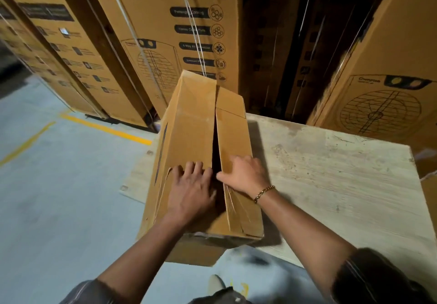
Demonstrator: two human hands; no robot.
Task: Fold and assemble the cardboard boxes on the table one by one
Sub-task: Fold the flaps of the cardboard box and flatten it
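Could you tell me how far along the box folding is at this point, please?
Done: the cardboard box on the table is opened into shape. In hand: left hand and right hand press its two top flaps toward each other; a dark gap remains between them. Left: closing that seam. No other flat boxes are visible.

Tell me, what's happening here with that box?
A person is closing up a cardboard box that lies at the corner of a wooden table. The left hand and the right hand each press flat on a top flap; a dark gap remains between the flaps. Tall appliance cartons stand behind.
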